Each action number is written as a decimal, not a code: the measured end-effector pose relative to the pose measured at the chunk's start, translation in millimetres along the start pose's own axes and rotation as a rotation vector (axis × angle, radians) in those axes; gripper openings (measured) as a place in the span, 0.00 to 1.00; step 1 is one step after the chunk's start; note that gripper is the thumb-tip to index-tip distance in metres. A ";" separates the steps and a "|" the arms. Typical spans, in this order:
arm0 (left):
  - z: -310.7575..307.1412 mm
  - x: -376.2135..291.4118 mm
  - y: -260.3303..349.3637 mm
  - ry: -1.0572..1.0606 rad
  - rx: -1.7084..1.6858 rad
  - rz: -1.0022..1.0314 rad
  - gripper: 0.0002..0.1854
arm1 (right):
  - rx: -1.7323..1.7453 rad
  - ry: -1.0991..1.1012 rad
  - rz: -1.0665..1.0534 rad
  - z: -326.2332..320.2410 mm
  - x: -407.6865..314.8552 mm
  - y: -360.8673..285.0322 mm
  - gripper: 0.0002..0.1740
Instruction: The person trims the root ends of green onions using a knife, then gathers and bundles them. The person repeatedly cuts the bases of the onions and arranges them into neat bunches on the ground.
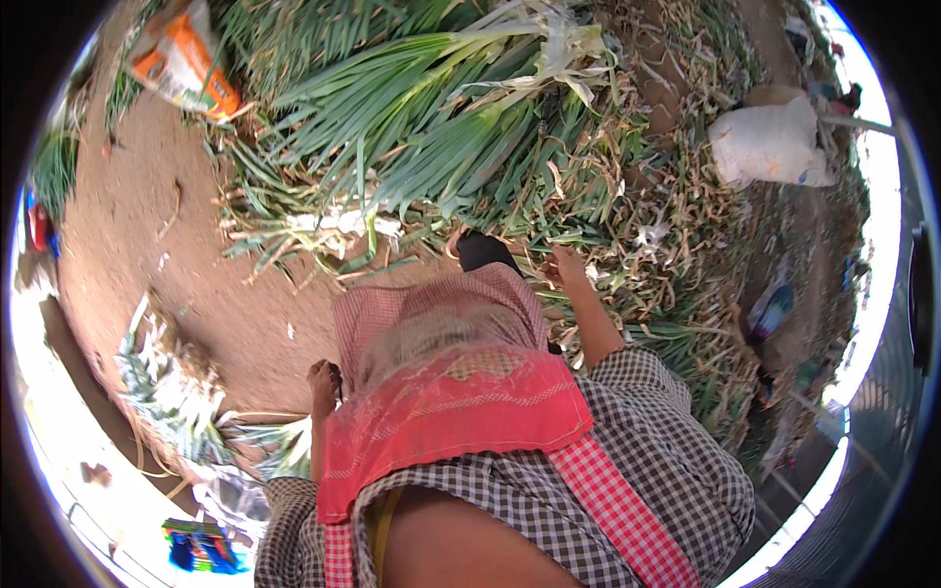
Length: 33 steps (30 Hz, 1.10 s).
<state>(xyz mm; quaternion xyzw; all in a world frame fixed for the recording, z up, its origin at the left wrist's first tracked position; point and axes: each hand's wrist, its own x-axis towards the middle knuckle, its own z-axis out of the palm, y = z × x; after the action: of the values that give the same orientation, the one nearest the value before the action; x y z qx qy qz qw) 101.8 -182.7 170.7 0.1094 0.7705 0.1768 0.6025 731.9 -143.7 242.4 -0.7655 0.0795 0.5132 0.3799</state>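
Observation:
My left hand (323, 381) hangs beside the apron's left edge, fingers curled. Something dark shows at its fingers, too small to make out. On the other side, my right hand (564, 269) is lowered over leaf trimmings (588, 213), its fingers loosely apart and nothing visible in them. A pink checked apron with a red top (456, 404) covers my front. Ahead of me lies a heap of long green onions or leeks (441, 103), their pale ends towards the upper right. Beneath the apron's hem a dark-covered foot (485, 250) shows.
Bare earth (242, 345) lies to the left, with bundled green onions (176, 382) at its lower edge. An orange and white bag (187, 62) rests at upper left. A stuffed white sack (772, 143) sits at right among more trimmings. Dry leaves are strewn around my feet.

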 end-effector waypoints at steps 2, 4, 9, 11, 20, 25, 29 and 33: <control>86.4 -59.1 114.5 0.056 0.088 0.027 0.18 | -0.002 -0.071 0.008 -0.6 36.9 -22.7 0.19; 137.9 -63.2 158.7 -0.007 0.097 0.153 0.19 | -0.165 -0.117 0.026 19.9 70.5 -55.7 0.08; 313.0 -20.5 230.0 -0.351 0.407 0.365 0.18 | -0.347 -0.357 -0.258 66.7 167.7 -113.0 0.20; 391.6 27.3 236.0 -0.328 0.794 0.576 0.19 | -0.215 -0.295 -0.283 89.7 190.8 -127.2 0.18; 679.7 114.9 303.5 -0.247 1.209 1.162 0.30 | 0.200 -0.447 -0.140 112.3 125.6 -42.0 0.11; 710.3 129.4 320.7 -0.115 1.575 0.972 0.39 | 0.311 -0.116 0.171 98.5 95.9 -4.3 0.07; 688.2 138.5 361.7 -0.461 1.469 0.931 0.26 | 0.220 -0.373 -0.059 115.3 136.7 -35.8 0.08; 647.3 81.1 407.3 -0.895 1.056 0.438 0.23 | 0.376 -0.186 -0.143 139.8 152.4 -158.2 0.19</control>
<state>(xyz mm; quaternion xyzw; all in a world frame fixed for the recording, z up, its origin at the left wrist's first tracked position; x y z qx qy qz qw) 689.6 311.4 126.4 0.5994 0.3932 -0.1640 0.6777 781.7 100.4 166.8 -0.6343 0.0836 0.5295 0.5571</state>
